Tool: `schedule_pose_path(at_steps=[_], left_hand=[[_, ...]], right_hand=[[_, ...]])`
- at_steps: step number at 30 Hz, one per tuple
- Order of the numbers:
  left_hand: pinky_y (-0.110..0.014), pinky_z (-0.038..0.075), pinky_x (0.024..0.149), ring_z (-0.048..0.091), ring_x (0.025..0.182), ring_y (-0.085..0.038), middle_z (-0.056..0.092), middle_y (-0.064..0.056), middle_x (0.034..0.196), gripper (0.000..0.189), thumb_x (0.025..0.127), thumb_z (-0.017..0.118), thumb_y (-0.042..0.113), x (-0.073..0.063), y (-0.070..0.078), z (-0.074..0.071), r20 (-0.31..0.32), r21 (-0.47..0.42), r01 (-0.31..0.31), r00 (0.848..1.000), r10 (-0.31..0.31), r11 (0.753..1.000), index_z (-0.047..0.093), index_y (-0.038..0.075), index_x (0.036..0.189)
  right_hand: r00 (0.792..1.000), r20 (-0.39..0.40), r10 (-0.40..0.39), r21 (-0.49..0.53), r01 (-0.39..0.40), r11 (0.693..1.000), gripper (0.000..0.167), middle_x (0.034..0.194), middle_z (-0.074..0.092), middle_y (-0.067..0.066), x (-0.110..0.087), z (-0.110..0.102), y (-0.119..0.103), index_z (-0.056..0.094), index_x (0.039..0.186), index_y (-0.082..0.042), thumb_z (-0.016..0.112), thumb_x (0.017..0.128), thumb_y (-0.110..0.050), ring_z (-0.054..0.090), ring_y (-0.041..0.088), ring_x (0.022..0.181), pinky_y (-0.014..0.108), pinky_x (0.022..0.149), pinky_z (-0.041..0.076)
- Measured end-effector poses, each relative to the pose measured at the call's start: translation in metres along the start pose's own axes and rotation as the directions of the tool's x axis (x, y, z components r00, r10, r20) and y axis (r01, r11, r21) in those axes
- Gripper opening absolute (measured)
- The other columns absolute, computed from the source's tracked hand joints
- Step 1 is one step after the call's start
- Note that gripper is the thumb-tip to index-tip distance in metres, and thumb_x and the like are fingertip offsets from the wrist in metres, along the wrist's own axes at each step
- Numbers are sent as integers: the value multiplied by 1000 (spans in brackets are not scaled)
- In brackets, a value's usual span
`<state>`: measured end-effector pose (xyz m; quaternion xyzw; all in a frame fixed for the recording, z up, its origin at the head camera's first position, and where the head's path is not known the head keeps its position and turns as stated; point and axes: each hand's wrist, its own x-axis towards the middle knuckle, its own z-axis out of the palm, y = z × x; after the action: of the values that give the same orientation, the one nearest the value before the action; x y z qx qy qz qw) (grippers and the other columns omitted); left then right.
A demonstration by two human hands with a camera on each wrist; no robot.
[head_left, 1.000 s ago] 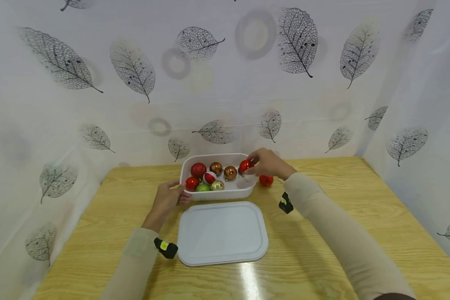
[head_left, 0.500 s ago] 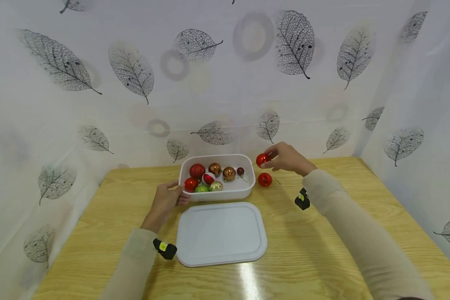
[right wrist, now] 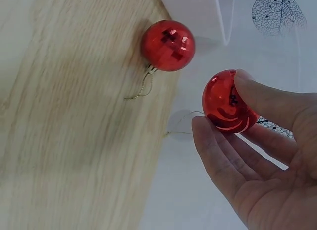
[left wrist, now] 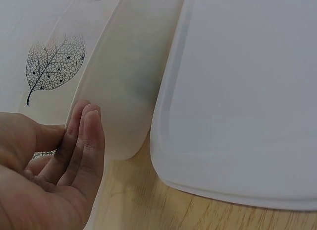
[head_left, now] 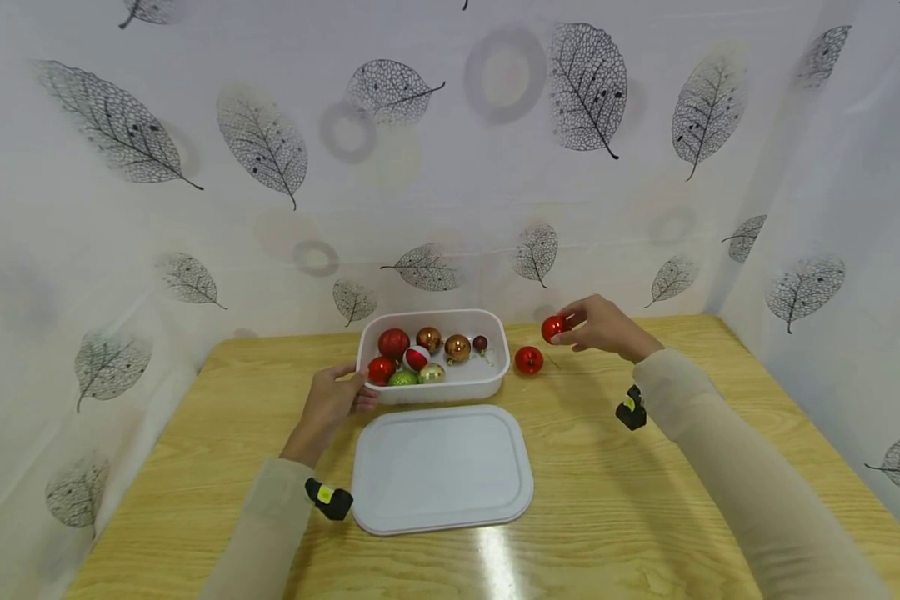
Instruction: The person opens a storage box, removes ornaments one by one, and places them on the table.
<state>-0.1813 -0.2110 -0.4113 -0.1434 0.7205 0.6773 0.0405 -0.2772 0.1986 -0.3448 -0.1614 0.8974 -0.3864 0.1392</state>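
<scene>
My right hand (head_left: 603,327) pinches a shiny red Christmas ball (right wrist: 228,101) between thumb and fingers, above the table to the right of the white plastic box (head_left: 450,390). A gold string loop hangs from that ball. Below and to its left, another red Christmas ball (head_left: 528,360) lies on the table beside the box; its gold string shows in the right wrist view. My left hand (head_left: 332,402) grips the box's left end, thumb at the rim and fingers against the outer wall. Inside the box lie several Christmas balls in red, copper, green, gold and red-white, plus a small dark red one (head_left: 481,342).
A white lid (head_left: 442,469) lies flat on the wooden table (head_left: 607,533) just in front of the box. Behind and at both sides hangs a pale curtain (head_left: 450,192) with a leaf print.
My right hand has lifted the red Christmas ball out of the box's right end and carried it right, past the other red ball. My left hand stays on the box.
</scene>
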Motion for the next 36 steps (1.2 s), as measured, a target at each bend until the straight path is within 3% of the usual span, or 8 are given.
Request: schedule_pose_path(at_steps=[9,16,23,36], left_hand=[[-26,63,66,70,65,-13,72,-10,78,48,107,53,13,3,-2,0,-10,15,3,1000,-3,1000,41,-11,146],[-26,63,66,70,65,-13,72,-9,78,45,107,53,14,4,-2,0,-19,17,9,1000,-9,1000,45,-9,145],[-25,63,65,70,65,-12,72,-9,77,49,106,53,12,3,-2,0,1,-6,3,1000,-3,1000,40,-12,147],[-25,63,64,70,64,-12,71,-8,76,47,106,53,12,5,-4,-2,-1,-5,0,1000,0,1000,42,-10,146]], right_hand=[[999,7,36,44,-36,998,55,121,62,35,-7,4,25,50,136,17,74,93,-8,68,45,102,49,85,62],[999,2,47,58,-47,997,55,120,62,36,-7,13,41,52,132,19,76,91,-8,69,39,99,47,83,63],[997,-17,80,95,-78,992,53,119,61,37,-5,22,52,53,131,19,76,89,-4,70,33,93,44,82,63],[995,-1,96,51,-96,994,57,123,59,37,-4,27,57,51,135,17,76,91,-9,70,30,92,42,81,64]])
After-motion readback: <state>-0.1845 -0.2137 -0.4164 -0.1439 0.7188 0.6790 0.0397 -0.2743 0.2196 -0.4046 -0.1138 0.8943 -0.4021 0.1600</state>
